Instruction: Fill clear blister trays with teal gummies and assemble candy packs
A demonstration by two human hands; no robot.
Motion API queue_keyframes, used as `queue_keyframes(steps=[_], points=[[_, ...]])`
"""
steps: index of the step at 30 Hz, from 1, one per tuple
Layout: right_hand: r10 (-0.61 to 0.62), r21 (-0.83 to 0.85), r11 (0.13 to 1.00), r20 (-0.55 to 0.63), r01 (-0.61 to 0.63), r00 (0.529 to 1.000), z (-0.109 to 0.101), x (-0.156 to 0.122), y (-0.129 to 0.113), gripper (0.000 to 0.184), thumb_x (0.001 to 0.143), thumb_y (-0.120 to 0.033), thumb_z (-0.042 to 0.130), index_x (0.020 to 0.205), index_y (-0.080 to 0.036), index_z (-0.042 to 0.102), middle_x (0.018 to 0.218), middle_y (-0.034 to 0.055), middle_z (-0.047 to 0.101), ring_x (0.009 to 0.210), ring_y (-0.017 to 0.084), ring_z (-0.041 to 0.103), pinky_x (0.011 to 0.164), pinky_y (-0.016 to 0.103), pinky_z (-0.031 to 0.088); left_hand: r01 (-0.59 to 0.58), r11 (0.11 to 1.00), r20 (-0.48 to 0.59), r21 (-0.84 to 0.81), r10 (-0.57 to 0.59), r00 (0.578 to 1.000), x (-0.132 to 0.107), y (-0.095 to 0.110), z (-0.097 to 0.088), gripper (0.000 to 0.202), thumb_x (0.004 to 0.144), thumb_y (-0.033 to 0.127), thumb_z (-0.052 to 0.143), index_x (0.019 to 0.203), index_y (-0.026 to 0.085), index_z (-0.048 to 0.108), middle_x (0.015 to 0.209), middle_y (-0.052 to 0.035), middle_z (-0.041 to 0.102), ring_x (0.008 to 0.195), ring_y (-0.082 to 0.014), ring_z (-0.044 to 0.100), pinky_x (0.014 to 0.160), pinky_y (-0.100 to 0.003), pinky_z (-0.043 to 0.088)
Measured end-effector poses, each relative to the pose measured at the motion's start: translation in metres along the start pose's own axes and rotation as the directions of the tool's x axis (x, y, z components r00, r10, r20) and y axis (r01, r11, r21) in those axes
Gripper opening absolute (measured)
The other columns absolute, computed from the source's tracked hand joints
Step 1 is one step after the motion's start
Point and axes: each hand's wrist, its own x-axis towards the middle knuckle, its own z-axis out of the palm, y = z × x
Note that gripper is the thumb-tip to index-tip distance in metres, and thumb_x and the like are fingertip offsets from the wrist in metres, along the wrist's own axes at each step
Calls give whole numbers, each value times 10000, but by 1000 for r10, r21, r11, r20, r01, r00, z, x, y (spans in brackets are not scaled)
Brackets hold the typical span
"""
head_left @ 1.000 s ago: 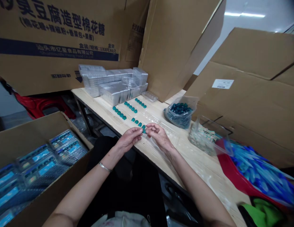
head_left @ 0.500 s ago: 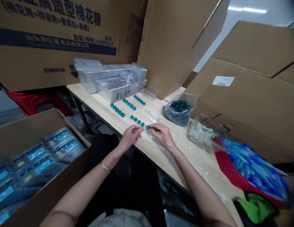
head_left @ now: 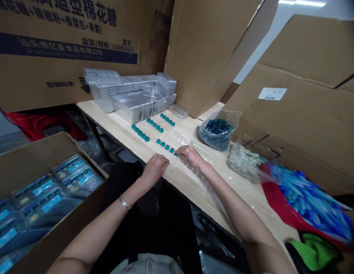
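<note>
Rows of small teal pieces (head_left: 165,146) sit in clear plastic trays (head_left: 181,138) on a pale wooden table (head_left: 194,186). My right hand (head_left: 192,156) lies knuckles up over the near tray, fingertips curled and pressing a teal piece (head_left: 176,154) at the end of the nearest row. My left hand (head_left: 154,167) rests at the table's front edge beside that tray, fingers bent down on the plastic; a bracelet (head_left: 124,202) circles its wrist. Whether the left fingers grip the tray is unclear.
A stack of clear trays (head_left: 131,95) stands at the back. A bag of dark teal pieces (head_left: 216,131) and a clear bag (head_left: 245,161) lie right. A red bin of blue packets (head_left: 310,205) is far right. An open carton of packed trays (head_left: 45,194) sits left. Cardboard boxes surround the table.
My right hand brought a teal piece down from between both hands' fingertips into the near tray. My left hand dropped to the table edge. The camera tilted slightly.
</note>
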Motion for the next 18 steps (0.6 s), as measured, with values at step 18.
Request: queue_keyframes(steps=[18], points=[[628, 989, 60, 66, -134, 775, -11, -35, -9, 291, 581, -244, 774, 839, -148, 679, 771, 27, 684, 676, 105, 620, 715, 241, 498, 74, 992, 130, 100, -87, 988, 15, -2, -10, 236, 822, 245, 459, 841, 166, 681, 890, -88, 685, 886, -206, 596, 840, -314, 430]])
